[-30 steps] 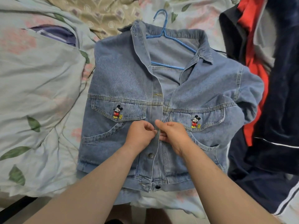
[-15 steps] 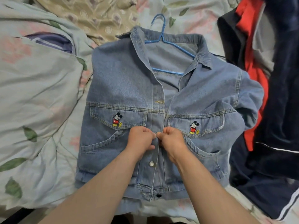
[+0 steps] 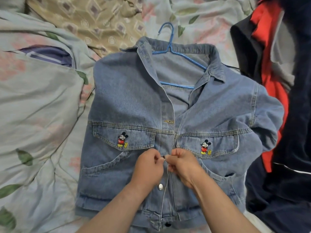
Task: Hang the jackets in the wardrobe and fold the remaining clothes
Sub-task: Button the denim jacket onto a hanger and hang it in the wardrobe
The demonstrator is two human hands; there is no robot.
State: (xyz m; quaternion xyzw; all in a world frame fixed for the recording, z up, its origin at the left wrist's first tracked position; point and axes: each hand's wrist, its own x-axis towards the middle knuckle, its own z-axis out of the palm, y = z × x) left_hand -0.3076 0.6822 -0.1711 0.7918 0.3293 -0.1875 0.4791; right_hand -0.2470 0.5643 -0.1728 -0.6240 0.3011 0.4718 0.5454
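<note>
1. Lying at far left: a pale floral quilt [image 3: 38, 115] with green leaf print, rumpled over the bed; a striped purple cloth [image 3: 50, 55] shows in a fold, and a tan patterned pillow [image 3: 94, 21] sits beyond.
2. Centre: a denim jacket [image 3: 127, 98], flat on the bed, front up, a blue hanger [image 3: 170, 49] already inside the shoulders with its hook past the collar. One silver snap button [image 3: 160, 187] is closed low on the placket; the opening above stays unfastened.
3. Left hand [image 3: 148, 169]: fingers curled, pinching the left placket edge at chest height.
4. Right hand [image 3: 183, 167]: fingers curled, pinching the opposite edge, fingertips nearly meeting the left's; apparently fastening a button.
5. Far right: a navy and red garment [image 3: 282, 148], heaped, not yet handled.
6. Progress, as judged: jacket hangered and part buttoned, not yet in the wardrobe; remaining clothes unfolded. Early stage.
</note>
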